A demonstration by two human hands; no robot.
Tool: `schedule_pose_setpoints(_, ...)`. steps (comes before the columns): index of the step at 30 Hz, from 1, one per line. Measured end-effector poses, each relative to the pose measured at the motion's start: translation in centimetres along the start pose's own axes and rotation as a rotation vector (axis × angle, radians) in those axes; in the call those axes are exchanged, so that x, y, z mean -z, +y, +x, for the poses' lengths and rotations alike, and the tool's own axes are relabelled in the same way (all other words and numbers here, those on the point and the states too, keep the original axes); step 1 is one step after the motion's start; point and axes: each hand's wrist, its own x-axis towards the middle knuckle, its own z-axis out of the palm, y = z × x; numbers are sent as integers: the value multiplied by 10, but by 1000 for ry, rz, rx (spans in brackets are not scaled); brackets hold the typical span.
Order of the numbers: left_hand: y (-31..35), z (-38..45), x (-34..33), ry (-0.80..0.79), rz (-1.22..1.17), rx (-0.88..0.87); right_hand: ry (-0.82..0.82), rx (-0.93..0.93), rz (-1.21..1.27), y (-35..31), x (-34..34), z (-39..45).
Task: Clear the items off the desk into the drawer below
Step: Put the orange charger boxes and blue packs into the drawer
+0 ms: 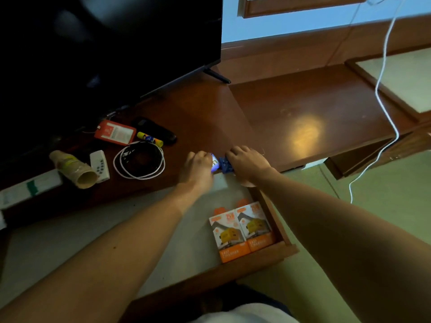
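At the desk's (200,117) front edge my left hand (198,166) curls round a small white and blue object (215,162). Beside it my right hand (247,163) grips a small blue box (225,166). Both objects are mostly hidden by my fingers. Below them the drawer (256,259) stands pulled out, with two orange and white charger boxes (242,231) lying side by side at its right end. Left on the desk lie a coiled white cable (139,161), a yellow glue stick (149,138), an orange card holder (115,132), a black remote (155,129), a white remote (100,165) and stacked paper cups (73,169).
A black television (105,47) stands at the back left on the desk. A long white and green box (28,188) lies at the desk's left front edge. A white cord (384,73) hangs down at the right over a lower wooden shelf (326,113). Green floor lies to the right.
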Motion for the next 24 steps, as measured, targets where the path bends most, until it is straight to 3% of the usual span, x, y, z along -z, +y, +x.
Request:
schedule_pose_setpoints(10,-2,-71,-41,-103,17,-131,-137,24,19,-16,-43,-56)
schedule_pose_setpoints(16,-16,-64,-58,-174,37,-120,-204,4,21,-16,-56,-42)
schedule_pose_setpoints(24,-24,-34,-86,-254,11,-82,-162,5,-99,-7,-84,-4)
